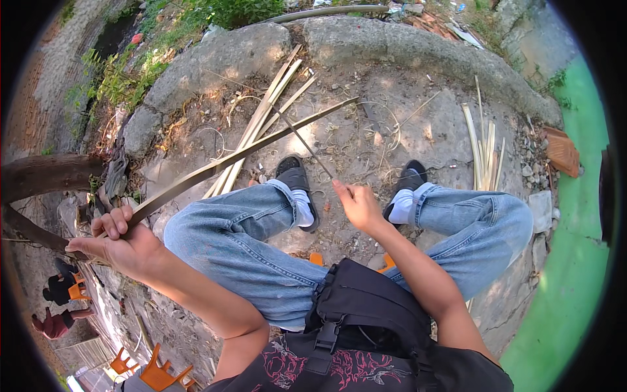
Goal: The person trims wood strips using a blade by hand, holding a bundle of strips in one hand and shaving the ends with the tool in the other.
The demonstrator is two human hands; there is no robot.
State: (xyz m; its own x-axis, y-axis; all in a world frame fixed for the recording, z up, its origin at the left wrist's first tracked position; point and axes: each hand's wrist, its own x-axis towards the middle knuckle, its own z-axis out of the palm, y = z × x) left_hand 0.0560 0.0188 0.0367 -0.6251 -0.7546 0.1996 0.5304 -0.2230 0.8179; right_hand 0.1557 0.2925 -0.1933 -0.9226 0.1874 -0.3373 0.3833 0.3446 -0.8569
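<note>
You are holding the strip point(241, 154) in your left hand point(124, 242), out beyond your left knee point(196, 228); it is slanting up and across to the right, over the loose strips point(258, 124) lying on the ground point(353, 147). You seem to be gripping it near its lower end so that its long span is staying clear in front of you. Your left fingers are curling around it, clamped, with the thumb lying out to the side. Your right fingers are closing on the near end of the thin dark rod point(304, 145), whose far part is crossing the strip; whether they are touching, you cannot tell from here. Your legs are standing apart, probably leaving room for the right hand point(359, 206) between them. Your left elbow is bending, its forearm reaching outward; your right forearm is angling inward, above the bag point(366, 294).
</note>
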